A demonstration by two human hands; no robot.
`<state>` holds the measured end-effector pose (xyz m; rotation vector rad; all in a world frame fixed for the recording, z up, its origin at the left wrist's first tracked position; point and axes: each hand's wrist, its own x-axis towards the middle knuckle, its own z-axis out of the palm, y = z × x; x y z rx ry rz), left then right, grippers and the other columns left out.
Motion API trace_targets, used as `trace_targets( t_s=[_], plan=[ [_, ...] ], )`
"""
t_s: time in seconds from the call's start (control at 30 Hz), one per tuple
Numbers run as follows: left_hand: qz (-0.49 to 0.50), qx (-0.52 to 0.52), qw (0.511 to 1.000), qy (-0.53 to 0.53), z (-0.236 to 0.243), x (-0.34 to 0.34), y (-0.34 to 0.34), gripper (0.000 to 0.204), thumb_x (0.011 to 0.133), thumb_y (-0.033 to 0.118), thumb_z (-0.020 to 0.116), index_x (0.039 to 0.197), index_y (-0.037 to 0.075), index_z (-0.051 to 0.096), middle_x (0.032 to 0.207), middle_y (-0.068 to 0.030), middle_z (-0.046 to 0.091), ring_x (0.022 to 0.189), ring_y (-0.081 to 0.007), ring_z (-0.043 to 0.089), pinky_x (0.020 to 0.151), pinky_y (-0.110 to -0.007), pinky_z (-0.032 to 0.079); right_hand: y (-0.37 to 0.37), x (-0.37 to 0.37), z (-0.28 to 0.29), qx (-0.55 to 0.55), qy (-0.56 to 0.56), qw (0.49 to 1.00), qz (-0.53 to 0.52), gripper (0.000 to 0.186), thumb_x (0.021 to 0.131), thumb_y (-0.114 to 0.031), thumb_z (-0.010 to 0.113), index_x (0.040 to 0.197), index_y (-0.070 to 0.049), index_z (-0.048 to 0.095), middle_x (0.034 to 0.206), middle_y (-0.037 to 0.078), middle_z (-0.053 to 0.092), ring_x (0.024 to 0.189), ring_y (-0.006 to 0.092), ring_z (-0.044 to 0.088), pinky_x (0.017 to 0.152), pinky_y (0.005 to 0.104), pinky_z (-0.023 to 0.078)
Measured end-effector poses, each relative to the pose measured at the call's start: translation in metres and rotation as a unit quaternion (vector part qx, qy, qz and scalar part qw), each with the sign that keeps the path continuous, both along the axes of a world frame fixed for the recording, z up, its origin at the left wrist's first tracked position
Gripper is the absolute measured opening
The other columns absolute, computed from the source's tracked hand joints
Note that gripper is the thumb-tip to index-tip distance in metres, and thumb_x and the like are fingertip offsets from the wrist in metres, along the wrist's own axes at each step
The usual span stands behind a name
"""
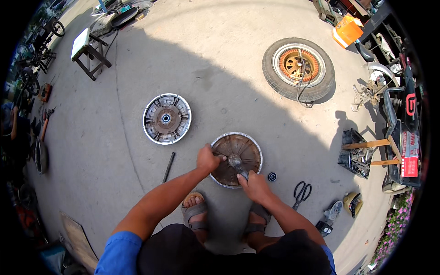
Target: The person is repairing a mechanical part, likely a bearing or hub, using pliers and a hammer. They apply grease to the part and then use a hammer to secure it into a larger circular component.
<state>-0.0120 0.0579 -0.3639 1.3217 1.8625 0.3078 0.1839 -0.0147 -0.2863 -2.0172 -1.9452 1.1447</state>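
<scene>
A round metal hub cover point(224, 173) with a brown, ribbed inner face and bright rim is on the concrete between my feet. My left hand point(209, 159) grips its left rim, thumb lying over the inner face. In my right hand point(255, 187) is a hammer point(235, 162), its head over the middle of the cover; whether it touches is unclear. Just right of the cover lies a small ring-shaped bearing point(272, 177). A second round cover point(166, 137), with a bearing in its centre, rests farther left. A dark metal rod point(169, 167) lies below that one.
Black-handled scissors point(302, 193) and a grinder-like power tool point(332, 212) lie to the right. A black crate of metal parts point(353, 156) stands beyond them. Farther off are a tyred wheel point(316, 93) with copper windings, an orange box point(347, 31) and a stool point(83, 45).
</scene>
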Motion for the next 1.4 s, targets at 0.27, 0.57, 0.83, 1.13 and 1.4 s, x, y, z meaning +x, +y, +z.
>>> trace_targets(
  t_s=[0.27,0.57,0.83,1.13,1.4],
  plan=[
    [-0.003,0.004,1.000,0.017,-0.002,-0.002,-0.001,0.059,0.061,0.033,0.093,0.094,-0.005,0.063,0.096,-0.0262,0.069,0.093,-0.0400,0.068,0.081,-0.044,0.053,0.000,0.003,0.013,0.016,0.073,0.995,-0.065,0.050,0.096,-0.038,0.060,0.084,0.011,0.058,0.075,0.036,0.062,0.074,0.0527,0.063,0.068,0.0568,0.050],
    [-0.013,0.013,1.000,0.023,-0.001,0.001,-0.004,0.059,0.060,0.033,0.093,0.094,-0.006,0.062,0.094,-0.0257,0.069,0.091,-0.0395,0.069,0.080,-0.045,0.053,0.010,0.001,0.014,0.017,0.024,0.999,-0.042,0.049,0.096,-0.037,0.059,0.083,0.010,0.057,0.072,0.035,0.061,0.071,0.0533,0.062,0.064,0.0565,0.049],
    [0.000,-0.010,1.000,0.008,-0.001,0.000,-0.001,0.056,0.062,0.029,0.092,0.096,-0.004,0.062,0.096,-0.0241,0.069,0.094,-0.0391,0.068,0.081,-0.045,0.053,0.000,0.004,-0.007,-0.004,0.012,1.000,-0.006,0.052,0.096,-0.040,0.059,0.083,0.010,0.057,0.070,0.035,0.061,0.070,0.0532,0.062,0.064,0.0561,0.050],
    [-0.005,0.010,1.000,0.009,-0.002,0.001,-0.005,0.056,0.061,0.030,0.093,0.094,-0.004,0.062,0.094,-0.0242,0.069,0.093,-0.0394,0.068,0.080,-0.045,0.053,0.001,0.002,-0.001,-0.006,0.002,1.000,-0.002,0.050,0.095,-0.038,0.060,0.085,0.011,0.057,0.073,0.036,0.061,0.071,0.0537,0.062,0.065,0.0569,0.049],
    [-0.001,0.002,1.000,0.001,0.001,0.003,-0.001,0.057,0.061,0.031,0.092,0.094,-0.005,0.062,0.095,-0.0259,0.069,0.093,-0.0407,0.068,0.081,-0.045,0.053,-0.007,0.001,0.003,0.009,-0.005,1.000,-0.018,0.050,0.095,-0.039,0.060,0.085,0.010,0.057,0.073,0.036,0.061,0.071,0.0537,0.062,0.065,0.0568,0.049]
  ],
)
